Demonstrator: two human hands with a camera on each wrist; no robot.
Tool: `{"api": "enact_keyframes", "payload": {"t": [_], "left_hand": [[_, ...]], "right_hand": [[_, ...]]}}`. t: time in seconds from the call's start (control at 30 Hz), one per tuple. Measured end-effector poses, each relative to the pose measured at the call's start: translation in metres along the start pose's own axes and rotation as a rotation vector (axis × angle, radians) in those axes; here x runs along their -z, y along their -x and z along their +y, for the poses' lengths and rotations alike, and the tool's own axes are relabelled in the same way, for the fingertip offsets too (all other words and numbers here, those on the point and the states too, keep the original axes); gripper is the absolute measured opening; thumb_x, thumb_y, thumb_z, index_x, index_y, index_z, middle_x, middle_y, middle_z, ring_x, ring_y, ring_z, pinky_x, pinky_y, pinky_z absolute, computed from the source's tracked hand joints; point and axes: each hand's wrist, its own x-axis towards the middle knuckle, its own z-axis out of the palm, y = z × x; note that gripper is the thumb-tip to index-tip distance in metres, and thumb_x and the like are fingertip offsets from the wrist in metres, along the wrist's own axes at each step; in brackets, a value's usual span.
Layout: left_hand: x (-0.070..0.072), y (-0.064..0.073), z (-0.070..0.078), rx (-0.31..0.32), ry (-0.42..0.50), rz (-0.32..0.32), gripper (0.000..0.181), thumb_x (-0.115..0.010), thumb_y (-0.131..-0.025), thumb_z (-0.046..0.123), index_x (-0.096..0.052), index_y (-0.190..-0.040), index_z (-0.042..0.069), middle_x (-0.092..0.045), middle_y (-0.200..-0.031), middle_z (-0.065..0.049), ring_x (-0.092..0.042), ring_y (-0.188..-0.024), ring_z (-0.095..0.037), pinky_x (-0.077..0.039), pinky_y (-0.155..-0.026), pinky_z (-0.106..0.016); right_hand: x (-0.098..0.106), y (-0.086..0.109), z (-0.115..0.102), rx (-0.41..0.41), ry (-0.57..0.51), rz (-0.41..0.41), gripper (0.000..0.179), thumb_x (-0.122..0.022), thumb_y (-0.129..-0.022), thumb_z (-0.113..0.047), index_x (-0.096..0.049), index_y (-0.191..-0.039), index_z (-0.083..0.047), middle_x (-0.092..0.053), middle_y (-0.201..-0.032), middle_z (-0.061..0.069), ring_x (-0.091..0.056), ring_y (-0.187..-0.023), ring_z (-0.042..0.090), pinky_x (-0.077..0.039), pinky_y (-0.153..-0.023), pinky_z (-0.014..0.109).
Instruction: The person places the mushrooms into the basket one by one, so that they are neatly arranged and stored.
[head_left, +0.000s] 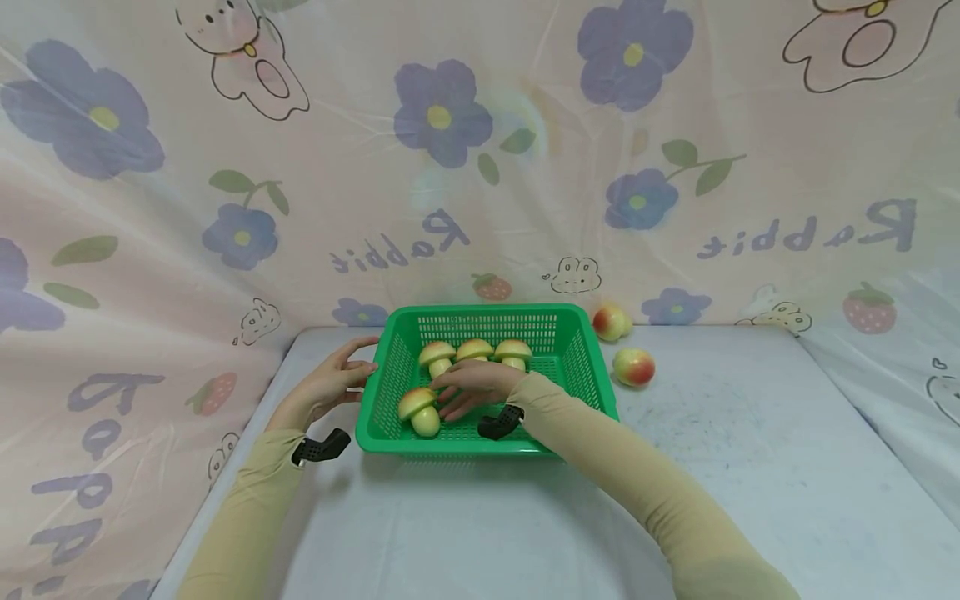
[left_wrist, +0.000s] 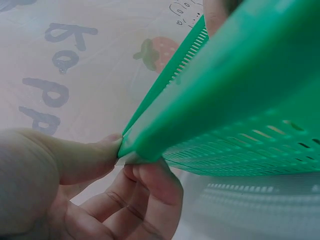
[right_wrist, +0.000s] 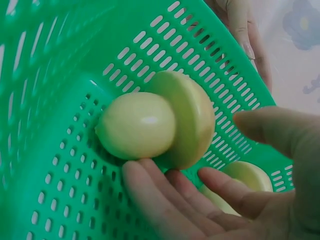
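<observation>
A green plastic basket (head_left: 450, 447) stands on the table. My left hand (head_left: 330, 390) pinches its left rim, thumb above and curled fingers below in the left wrist view. Inside, a toy mushroom (head_left: 417, 408) with a red-yellow cap lies tilted near the front left corner. My right hand (head_left: 480, 385) reaches into the basket beside it, fingers spread and loosely bent. In the right wrist view, its fingertips lie against or very close to this mushroom (right_wrist: 137, 125); contact is hard to tell. Three more mushrooms (head_left: 437, 356) line the back, one partly hidden by the right hand.
Right of the basket, a red-and-yellow fruit (head_left: 634, 367) lies on the white tabletop (head_left: 750, 467). Behind it, another red-yellow rounded piece (head_left: 611, 322) sits near the back edge. A printed cloth (head_left: 517, 200) hangs behind the table and along its left side.
</observation>
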Motion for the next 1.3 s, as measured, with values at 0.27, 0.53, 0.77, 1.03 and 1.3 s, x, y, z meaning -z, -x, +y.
{"api": "enact_keyframes", "payload": {"t": [0.27, 0.53, 0.77, 1.03, 1.3], "left_hand": [[0.0, 0.0, 0.0, -0.001, -0.01, 0.001, 0.063, -0.052, -0.101, 0.018, -0.018, -0.154, 0.02, -0.059, -0.113, -0.016, -0.064, -0.086, -0.02, -0.053, -0.078, -0.04], [-0.001, 0.001, 0.0, -0.002, 0.0, 0.003, 0.064, -0.053, -0.1, 0.018, -0.018, -0.154, 0.02, -0.059, -0.114, -0.016, -0.064, -0.086, -0.02, -0.054, -0.077, -0.039], [-0.001, 0.001, 0.0, 0.002, -0.004, 0.007, 0.063, -0.053, -0.1, 0.019, -0.018, -0.154, 0.02, -0.059, -0.112, -0.014, -0.063, -0.085, -0.02, -0.054, -0.075, -0.036], [0.0, 0.002, 0.0, 0.004, -0.02, 0.013, 0.064, -0.053, -0.1, 0.02, -0.017, -0.154, 0.02, -0.057, -0.117, -0.017, -0.063, -0.086, -0.02, -0.053, -0.075, -0.036], [-0.001, 0.002, 0.002, 0.003, -0.016, 0.007, 0.065, -0.053, -0.1, 0.02, -0.016, -0.154, 0.02, -0.057, -0.119, -0.019, -0.063, -0.087, -0.02, -0.053, -0.077, -0.038]], "right_hand": [[-0.001, 0.004, 0.0, 0.003, -0.002, -0.022, 0.047, -0.056, -0.098, -0.018, -0.042, -0.135, 0.006, -0.046, -0.127, 0.03, -0.058, -0.106, 0.045, -0.049, -0.09, 0.051], [0.0, 0.006, -0.002, 0.009, 0.066, -0.021, 0.045, -0.054, -0.098, -0.021, -0.045, -0.133, 0.005, -0.047, -0.127, 0.03, -0.055, -0.11, 0.045, -0.048, -0.09, 0.053], [0.008, 0.014, -0.013, 0.043, 0.057, 0.012, 0.048, -0.052, -0.099, -0.022, -0.041, -0.135, 0.006, -0.046, -0.129, 0.031, -0.053, -0.112, 0.046, -0.046, -0.092, 0.055], [0.018, 0.023, -0.022, 0.059, 0.019, 0.032, 0.044, -0.052, -0.099, -0.021, -0.039, -0.134, 0.002, -0.045, -0.133, 0.032, -0.049, -0.118, 0.047, -0.042, -0.096, 0.057], [0.016, 0.017, -0.011, 0.013, 0.094, 0.022, 0.055, -0.057, -0.096, -0.027, -0.043, -0.139, 0.004, -0.053, -0.126, 0.027, -0.054, -0.113, 0.043, -0.049, -0.089, 0.052]]}}
